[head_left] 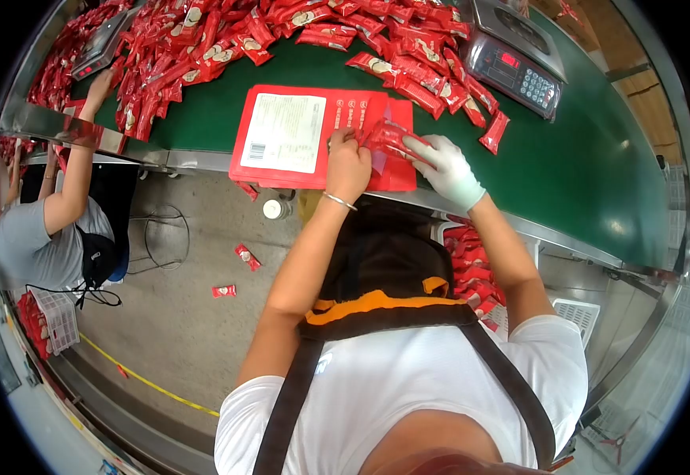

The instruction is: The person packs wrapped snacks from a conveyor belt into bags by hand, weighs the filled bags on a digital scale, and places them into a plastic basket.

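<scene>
Red flat bags [242, 154] with a white printed label lie stacked at the near edge of the green table [551, 170]. My left hand [348, 165], bare and with a bracelet at the wrist, rests on the bags near their opening with its fingers closed together. A white glove covers my right hand [448, 168], which grips small red packets [391, 136] at the bag's right part. How many packets are in that grip I cannot tell.
A heap of red packets [416, 47] covers the far side. Behind right stands a scale [515, 67]; another scale [100, 47] is far left. A co-worker's hand [101, 85] reaches in at left. Below the edge is a crate of packets [472, 265].
</scene>
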